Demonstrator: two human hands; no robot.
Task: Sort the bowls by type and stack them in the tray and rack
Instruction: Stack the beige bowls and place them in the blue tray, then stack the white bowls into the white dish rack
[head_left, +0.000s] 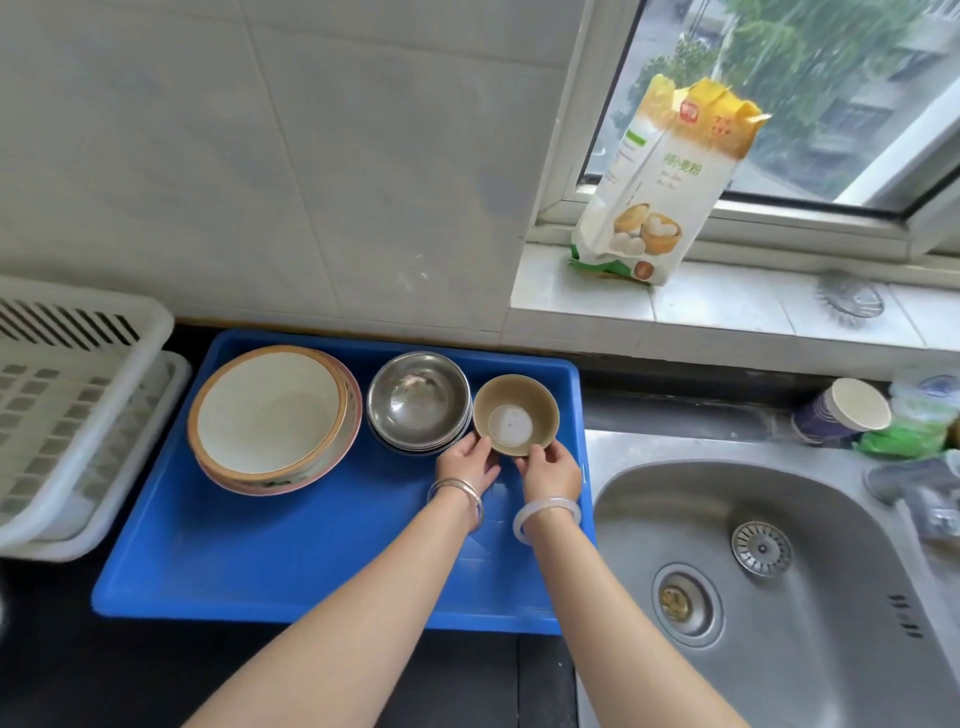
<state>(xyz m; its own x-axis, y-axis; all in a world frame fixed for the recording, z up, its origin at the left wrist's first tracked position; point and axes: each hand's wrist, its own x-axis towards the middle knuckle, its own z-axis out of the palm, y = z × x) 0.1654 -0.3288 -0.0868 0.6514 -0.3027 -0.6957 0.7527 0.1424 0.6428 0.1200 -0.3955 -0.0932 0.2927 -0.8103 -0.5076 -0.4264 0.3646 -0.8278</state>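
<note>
Both hands were on the small tan bowl (515, 413) at the blue tray's (291, 566) right end: left hand (466, 464) and right hand (550, 470) had fingers pinching its near rim. It looked set down, hard to say. Steel bowls (418, 399) and ceramic bowls (270, 415) sat stacked alongside; the white rack (62, 415) stood left.

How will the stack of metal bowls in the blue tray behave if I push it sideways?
The stack of metal bowls looks thin and shiny, so it is probably light and would slide easily on the smooth blue tray. Its nested bowls sit slightly uneven, so the upper ones may shift or rattle. It should not break.
</note>
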